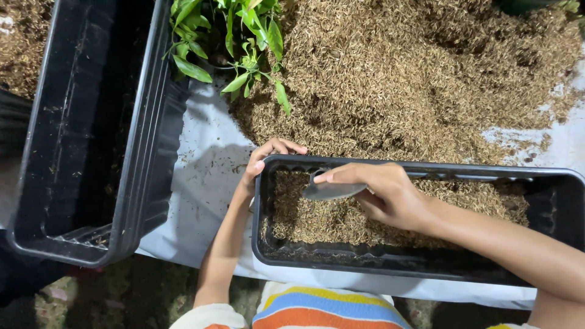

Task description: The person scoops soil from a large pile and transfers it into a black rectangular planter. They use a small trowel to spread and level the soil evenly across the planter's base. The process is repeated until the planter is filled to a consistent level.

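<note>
White sheet gives passage between black trays, seedling blocking beyond

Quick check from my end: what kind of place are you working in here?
Likely a plant nursery or garden potting spot. A big husk pile lies on a pale sheet, black planters stand by, and a green seedling is close. The right hand holds a scoop.

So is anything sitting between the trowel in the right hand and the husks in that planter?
Nothing visible does. The right hand holds the trowel inside the black planter, directly above the husks. The left hand only grips the planter's corner.
</note>
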